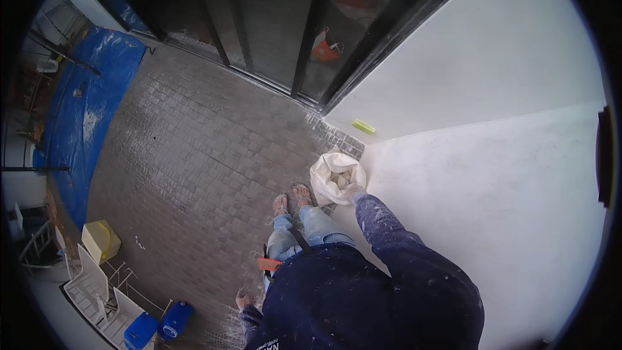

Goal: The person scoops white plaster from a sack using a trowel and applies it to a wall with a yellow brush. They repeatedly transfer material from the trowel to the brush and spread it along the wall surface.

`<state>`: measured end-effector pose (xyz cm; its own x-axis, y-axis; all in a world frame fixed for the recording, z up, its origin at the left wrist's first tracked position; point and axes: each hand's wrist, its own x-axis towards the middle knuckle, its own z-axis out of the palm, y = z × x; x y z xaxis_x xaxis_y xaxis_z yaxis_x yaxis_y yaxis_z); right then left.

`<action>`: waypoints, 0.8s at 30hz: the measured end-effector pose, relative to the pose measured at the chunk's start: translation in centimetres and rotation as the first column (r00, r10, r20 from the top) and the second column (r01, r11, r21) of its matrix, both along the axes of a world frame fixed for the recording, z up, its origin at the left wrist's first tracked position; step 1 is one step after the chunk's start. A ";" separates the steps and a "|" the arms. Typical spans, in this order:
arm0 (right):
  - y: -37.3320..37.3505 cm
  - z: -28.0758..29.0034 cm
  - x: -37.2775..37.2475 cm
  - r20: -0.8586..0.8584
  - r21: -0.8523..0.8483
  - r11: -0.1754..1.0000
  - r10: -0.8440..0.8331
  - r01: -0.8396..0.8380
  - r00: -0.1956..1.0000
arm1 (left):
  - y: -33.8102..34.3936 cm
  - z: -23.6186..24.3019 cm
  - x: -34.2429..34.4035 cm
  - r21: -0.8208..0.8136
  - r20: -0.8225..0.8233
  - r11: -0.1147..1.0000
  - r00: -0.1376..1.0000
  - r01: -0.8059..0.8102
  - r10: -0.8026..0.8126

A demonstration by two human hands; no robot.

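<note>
Floor: grey-brown paving (194,129) in small blocks, shiny as if wet in places, with whitish smears near the lower edge and by the wall. White sack (317,175) stands on it, mouth gaping, pale lumps (341,178) inside, close to the corner of the white wall (466,188) and just ahead of the sandalled feet (291,202). Right hand (354,192): at the sack's near-right rim; finger closure cannot be told. Left hand (243,299): low at the person's side, well apart from the sack; too small to tell whether it is spread or curled.

Room: dark-framed glass doors (265,32) ahead; yellow-green strip (363,127) near the wall's foot. Far left, blue tarp (97,104). Lower left, pale yellow box (97,240), white chairs (89,279), two blue containers (175,319).
</note>
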<state>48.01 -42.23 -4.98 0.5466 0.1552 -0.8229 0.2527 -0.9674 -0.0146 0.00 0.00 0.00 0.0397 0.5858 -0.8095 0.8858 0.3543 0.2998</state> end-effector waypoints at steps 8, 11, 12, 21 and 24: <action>-3.5 -3.6 -3.0 -0.109 -0.027 0.769 -0.637 0.638 0.763 | 1.0 6.5 -0.4 -0.039 -0.158 0.992 0.979 0.123 -0.128; -4.8 -4.2 -1.0 -0.095 -0.023 0.721 -0.691 0.692 0.717 | 0.9 6.8 -1.2 -0.018 -0.200 0.982 0.962 0.185 -0.185; -5.2 -4.7 0.0 -0.045 -0.019 0.690 -0.724 0.724 0.689 | 0.8 6.8 -1.4 -0.013 -0.169 0.987 0.972 0.163 -0.162; -9.5 -18.0 5.2 0.167 -0.131 0.473 -0.856 0.871 0.489 | 0.7 11.3 -1.7 -0.137 -0.358 0.849 0.773 0.511 -0.523; -10.5 -21.7 4.6 0.101 -0.222 0.393 -0.901 0.893 0.421 | 0.3 11.8 -0.3 -0.166 -0.395 0.834 0.739 0.527 -0.545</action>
<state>52.62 -52.76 -26.71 0.2369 -0.5827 -0.7774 -0.7594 -0.6102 0.2259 -0.31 0.29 11.78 -0.0019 0.5358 -0.8444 0.9672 -0.2134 -0.1375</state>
